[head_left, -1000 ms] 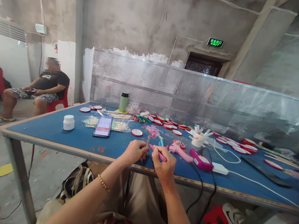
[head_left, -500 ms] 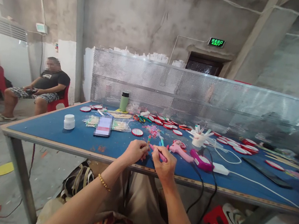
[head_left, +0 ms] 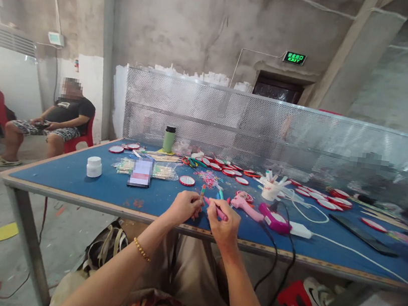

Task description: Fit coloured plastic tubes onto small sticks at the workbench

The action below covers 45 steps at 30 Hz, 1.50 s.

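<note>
Head view, two voices on one frame.

A: You sit at the near edge of the blue table (head_left: 72, 175), both hands drawn together at six o'clock of the clutter. Your left hand (head_left: 184, 207) is curled shut around a striped stick (head_left: 203, 189), whose tip stands up above the knuckles.

B: Your right hand (head_left: 222, 224) is pinched tight on a pink stick (head_left: 215, 209), its free end pointing to ten o'clock and touching, or all but touching, the left fingers. I cannot tell whether the two sticks meet.

A: At two o'clock of your right hand lies a pink glue gun (head_left: 247, 207), just beside it. A white charger (head_left: 300, 230) sits at three o'clock, and black cords (head_left: 272, 264) drop over the edge near your right forearm.

B: That looks like the weak spot. A sweep of your right wrist could catch a cord and drag the gun off the table. Whether its nozzle is hot cannot be told.

A: Both sticks are also held right over the table's edge. A slipped pinch would likely send one into your lap or onto the floor.

B: Well apart are a white jar (head_left: 93, 167) at ten o'clock, a green flask (head_left: 168, 139) at eleven and a seated person (head_left: 60, 117) at nine.
</note>
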Each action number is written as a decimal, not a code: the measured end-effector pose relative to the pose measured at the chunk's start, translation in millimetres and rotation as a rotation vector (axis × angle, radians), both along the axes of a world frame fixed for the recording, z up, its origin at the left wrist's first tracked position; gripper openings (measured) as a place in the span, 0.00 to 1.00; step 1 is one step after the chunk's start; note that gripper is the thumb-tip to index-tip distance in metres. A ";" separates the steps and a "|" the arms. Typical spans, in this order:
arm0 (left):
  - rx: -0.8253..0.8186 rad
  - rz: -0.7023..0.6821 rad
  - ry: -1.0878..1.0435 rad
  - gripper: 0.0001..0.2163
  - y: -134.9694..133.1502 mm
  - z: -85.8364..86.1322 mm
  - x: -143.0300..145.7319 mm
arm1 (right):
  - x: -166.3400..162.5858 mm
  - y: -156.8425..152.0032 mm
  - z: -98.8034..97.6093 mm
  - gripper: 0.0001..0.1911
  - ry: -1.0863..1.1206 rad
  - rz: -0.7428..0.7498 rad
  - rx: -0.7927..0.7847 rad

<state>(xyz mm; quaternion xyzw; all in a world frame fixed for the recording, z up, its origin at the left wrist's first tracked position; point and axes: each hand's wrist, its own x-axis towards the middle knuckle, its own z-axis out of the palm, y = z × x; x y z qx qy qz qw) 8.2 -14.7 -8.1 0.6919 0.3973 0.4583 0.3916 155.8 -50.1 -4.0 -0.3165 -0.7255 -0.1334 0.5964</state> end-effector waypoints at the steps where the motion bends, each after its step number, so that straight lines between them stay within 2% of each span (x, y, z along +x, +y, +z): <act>1: -0.005 0.000 0.004 0.10 -0.2 0.4 0.0 | 0.0 -0.1 0.0 0.10 0.000 0.000 0.002; 27: 0.056 0.005 0.025 0.11 0.3 -0.6 -1.5 | -0.1 0.3 -2.1 0.09 0.003 0.032 -0.006; 45: 0.024 0.003 0.030 0.10 2.2 -1.8 -1.2 | -0.5 1.1 -1.4 0.09 0.016 0.002 0.031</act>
